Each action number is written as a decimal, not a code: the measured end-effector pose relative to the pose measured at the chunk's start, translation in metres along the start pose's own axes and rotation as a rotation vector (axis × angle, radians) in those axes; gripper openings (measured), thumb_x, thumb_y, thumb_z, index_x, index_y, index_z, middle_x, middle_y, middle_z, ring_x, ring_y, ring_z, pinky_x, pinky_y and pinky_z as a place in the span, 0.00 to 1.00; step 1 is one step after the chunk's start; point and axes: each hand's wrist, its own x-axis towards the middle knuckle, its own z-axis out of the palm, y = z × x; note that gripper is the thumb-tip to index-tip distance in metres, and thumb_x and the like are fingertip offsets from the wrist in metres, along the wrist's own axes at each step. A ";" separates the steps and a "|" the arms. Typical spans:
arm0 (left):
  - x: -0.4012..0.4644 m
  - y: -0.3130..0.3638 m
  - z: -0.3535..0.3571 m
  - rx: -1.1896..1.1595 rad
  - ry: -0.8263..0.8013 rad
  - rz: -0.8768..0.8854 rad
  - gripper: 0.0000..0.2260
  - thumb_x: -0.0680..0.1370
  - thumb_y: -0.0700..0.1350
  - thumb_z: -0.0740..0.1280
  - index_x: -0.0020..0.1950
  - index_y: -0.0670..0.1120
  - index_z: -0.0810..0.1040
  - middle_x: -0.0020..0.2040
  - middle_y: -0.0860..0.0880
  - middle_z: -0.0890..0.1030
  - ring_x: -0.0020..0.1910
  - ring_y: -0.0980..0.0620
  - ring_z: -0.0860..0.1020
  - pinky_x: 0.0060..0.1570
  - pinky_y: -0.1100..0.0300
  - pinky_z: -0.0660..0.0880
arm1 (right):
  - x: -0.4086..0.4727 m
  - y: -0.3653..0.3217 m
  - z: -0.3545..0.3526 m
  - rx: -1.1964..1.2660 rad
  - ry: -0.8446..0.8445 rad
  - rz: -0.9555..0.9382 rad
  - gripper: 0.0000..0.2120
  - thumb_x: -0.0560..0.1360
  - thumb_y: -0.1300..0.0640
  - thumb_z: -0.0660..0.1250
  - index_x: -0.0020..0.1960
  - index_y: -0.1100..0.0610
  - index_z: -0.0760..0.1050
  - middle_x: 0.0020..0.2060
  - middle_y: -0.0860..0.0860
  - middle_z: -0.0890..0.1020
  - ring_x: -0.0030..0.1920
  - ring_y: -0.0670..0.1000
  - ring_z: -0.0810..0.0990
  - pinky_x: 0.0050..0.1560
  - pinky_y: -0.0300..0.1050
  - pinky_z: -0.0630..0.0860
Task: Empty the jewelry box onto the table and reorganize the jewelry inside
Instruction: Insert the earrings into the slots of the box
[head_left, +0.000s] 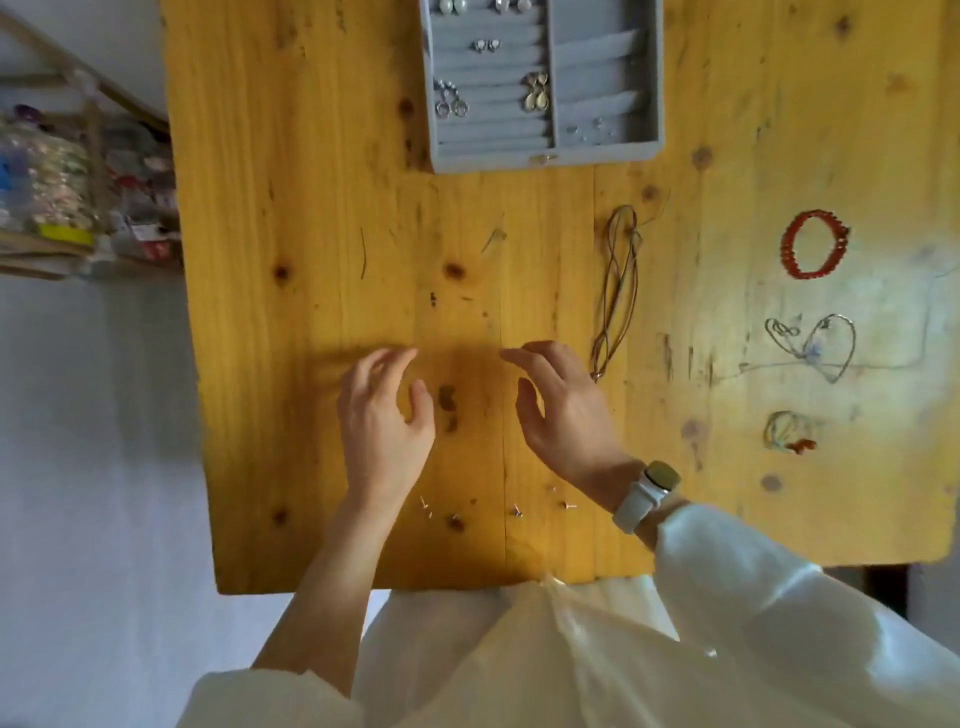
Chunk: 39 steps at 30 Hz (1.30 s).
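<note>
The grey velvet jewelry box (605, 156) lies at the far middle of the wooden table (291, 218), with several pairs of earrings (535, 92) in its left slots. My left hand (382, 423) and my right hand (563, 410) hover side by side over the near middle of the table, fingers spread and curled, holding nothing. Small stud earrings (517, 511) lie scattered just behind my wrists near the front edge. A brown cord necklace (618, 280) lies right of my right hand. Further right are a red bead bracelet (814, 251), a silver chain (810, 345) and a small coiled piece (789, 431).
A white watch (644, 496) sits on my right wrist, and white sleeves cover both forearms. A cluttered shelf (67, 197) with jars stands left of the table. The table's near edge (415, 584) is close to my body.
</note>
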 end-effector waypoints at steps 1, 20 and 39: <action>-0.019 -0.011 -0.003 0.013 -0.007 -0.004 0.14 0.74 0.43 0.62 0.57 0.42 0.79 0.55 0.43 0.77 0.54 0.45 0.76 0.53 0.54 0.74 | -0.017 -0.004 0.006 0.013 -0.038 0.012 0.15 0.74 0.62 0.56 0.57 0.62 0.75 0.48 0.57 0.78 0.48 0.56 0.77 0.43 0.50 0.78; -0.091 -0.112 -0.023 0.306 -0.192 0.306 0.22 0.69 0.45 0.72 0.62 0.48 0.75 0.67 0.44 0.70 0.63 0.44 0.64 0.51 0.45 0.66 | -0.114 -0.085 0.130 -0.377 0.149 0.395 0.10 0.70 0.54 0.59 0.35 0.56 0.76 0.32 0.52 0.76 0.34 0.56 0.74 0.36 0.46 0.62; -0.083 -0.107 -0.023 0.038 -0.344 0.548 0.06 0.67 0.32 0.74 0.41 0.38 0.79 0.40 0.41 0.77 0.36 0.44 0.77 0.33 0.54 0.76 | -0.136 -0.083 0.081 0.379 0.391 0.664 0.03 0.73 0.66 0.65 0.46 0.61 0.77 0.40 0.48 0.78 0.39 0.43 0.75 0.42 0.28 0.69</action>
